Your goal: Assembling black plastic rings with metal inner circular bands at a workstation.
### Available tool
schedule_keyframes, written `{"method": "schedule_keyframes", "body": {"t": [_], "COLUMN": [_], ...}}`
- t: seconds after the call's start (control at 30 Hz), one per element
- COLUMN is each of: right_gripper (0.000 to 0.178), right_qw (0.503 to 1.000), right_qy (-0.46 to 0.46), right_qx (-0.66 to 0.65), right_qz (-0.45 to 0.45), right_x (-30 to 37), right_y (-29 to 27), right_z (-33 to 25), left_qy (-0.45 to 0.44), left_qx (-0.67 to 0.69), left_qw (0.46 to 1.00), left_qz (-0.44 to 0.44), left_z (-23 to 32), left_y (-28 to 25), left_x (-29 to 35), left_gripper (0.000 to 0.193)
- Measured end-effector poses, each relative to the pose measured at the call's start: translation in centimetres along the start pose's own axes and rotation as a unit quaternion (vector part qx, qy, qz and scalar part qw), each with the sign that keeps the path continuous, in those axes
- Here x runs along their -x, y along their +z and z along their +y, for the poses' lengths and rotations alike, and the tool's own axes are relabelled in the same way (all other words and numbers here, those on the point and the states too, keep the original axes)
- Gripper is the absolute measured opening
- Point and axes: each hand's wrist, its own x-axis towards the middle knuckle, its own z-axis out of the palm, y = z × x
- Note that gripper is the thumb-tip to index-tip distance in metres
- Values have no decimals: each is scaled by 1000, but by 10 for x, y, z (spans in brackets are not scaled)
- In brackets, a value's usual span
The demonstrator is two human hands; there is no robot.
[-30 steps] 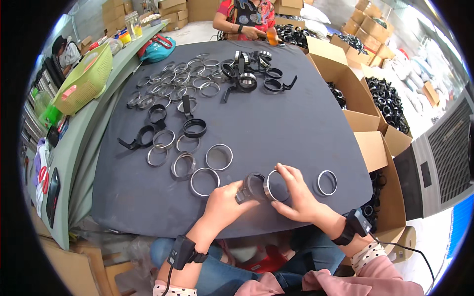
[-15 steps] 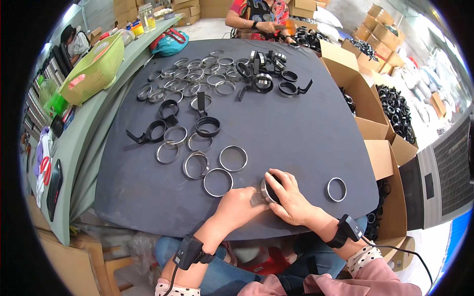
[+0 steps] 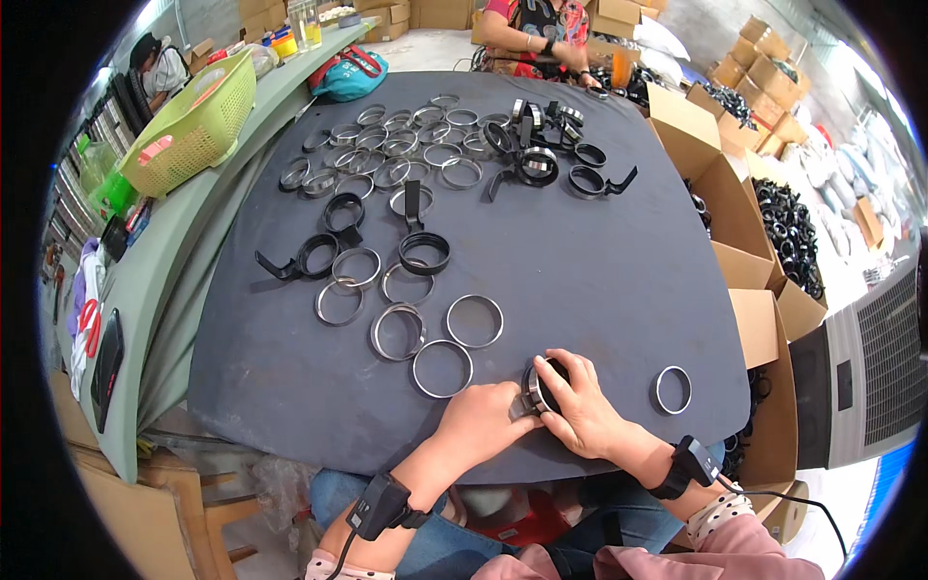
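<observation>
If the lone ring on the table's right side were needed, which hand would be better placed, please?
Probably the right hand: it is nearer the lone ring than the left hand, though both are on the held rings.

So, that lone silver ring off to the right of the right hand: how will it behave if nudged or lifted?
The lone silver ring would probably slide, not roll: it seems to lie flat on the dark table. Likely stiff, as its band looks metallic and round. Perhaps light for its width, given the open middle.

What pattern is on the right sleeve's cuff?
Dark polka dots on white; the right cuff shows best in the head view.
</observation>
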Motion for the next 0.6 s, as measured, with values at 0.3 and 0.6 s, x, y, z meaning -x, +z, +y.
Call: {"method": "schedule_keyframes", "body": {"t": [0.3,0.6], "right_gripper": [71,65], "right_qw": [1000,995], "right_qy": [1,45], "right_qx": [12,-86], "right_qz": [-22,-25], "right_x": [-4,-14], "right_y": [-3,-10], "right_z": [-4,8], "left_qy": [-10,20], "left_qx": [2,-8], "left_qw": [1000,996], "left_qz": [-18,85], "left_z": [-4,-1], "left_y": [2,-4], "left_x": [-4,4], "left_gripper": [34,60]}}
